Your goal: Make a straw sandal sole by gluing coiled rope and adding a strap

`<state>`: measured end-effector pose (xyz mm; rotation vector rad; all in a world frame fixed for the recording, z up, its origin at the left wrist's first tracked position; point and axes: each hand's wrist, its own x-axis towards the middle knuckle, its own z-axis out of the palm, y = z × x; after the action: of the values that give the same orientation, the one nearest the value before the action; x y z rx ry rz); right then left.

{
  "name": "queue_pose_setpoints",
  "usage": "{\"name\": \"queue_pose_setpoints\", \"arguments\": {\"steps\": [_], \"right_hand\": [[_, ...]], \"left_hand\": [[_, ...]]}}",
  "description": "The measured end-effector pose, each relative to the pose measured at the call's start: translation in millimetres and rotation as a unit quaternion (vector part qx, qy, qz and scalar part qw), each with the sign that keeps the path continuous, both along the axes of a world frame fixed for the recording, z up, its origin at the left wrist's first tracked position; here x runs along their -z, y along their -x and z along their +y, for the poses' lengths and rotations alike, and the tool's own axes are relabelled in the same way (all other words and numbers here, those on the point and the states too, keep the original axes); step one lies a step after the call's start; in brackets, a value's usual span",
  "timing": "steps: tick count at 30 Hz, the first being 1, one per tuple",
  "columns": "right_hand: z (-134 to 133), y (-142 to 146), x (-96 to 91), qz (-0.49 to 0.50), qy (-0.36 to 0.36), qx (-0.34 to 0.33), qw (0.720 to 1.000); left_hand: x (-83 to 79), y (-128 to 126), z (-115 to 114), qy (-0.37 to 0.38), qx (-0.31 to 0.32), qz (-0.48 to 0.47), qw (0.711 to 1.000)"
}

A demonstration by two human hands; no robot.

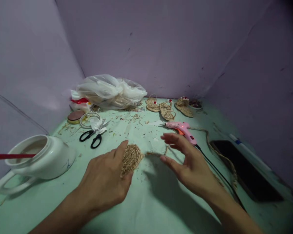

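Note:
My left hand (104,180) holds a coiled oval of jute braid (131,158) between thumb and fingers, low over the pale green table (146,208). A loose tail of jute cord (158,152) runs right from the oval. My right hand (185,162) hovers just right of it with the fingers spread and nothing in them, close to the tail. A pink hot glue gun (182,129) lies just behind the right hand, its black cable trailing to the right.
Black-handled scissors (91,136) lie at left centre by crumpled white paper. A white jug (41,157) with a red stick stands at far left. A plastic bag (111,91) and several woven jute pieces (167,109) sit at the back. A dark phone (244,169) lies at right.

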<state>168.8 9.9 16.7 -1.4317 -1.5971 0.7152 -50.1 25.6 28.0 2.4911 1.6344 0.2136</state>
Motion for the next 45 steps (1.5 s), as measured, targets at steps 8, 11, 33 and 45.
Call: {"name": "queue_pose_setpoints", "arguments": {"steps": [8, 11, 33, 45], "right_hand": [[-8.2, -4.7, 21.1, -0.056, -0.024, -0.153, 0.986], [-9.5, -2.9, 22.6, -0.043, -0.006, -0.115, 0.992], [-56.1, 46.6, 23.4, 0.228, 0.237, -0.052, 0.943], [-26.0, 47.2, 13.8, 0.249, 0.151, 0.022, 0.957]], "left_hand": [[11.9, -4.5, 4.5, 0.029, 0.104, 0.001, 0.994], [13.0, -6.3, 4.2, 0.032, 0.084, 0.004, 0.996], [8.0, -16.2, -8.5, 0.056, -0.055, 0.004, 0.997], [9.0, -25.5, -31.4, 0.112, -0.072, -0.224, 0.965]]}}
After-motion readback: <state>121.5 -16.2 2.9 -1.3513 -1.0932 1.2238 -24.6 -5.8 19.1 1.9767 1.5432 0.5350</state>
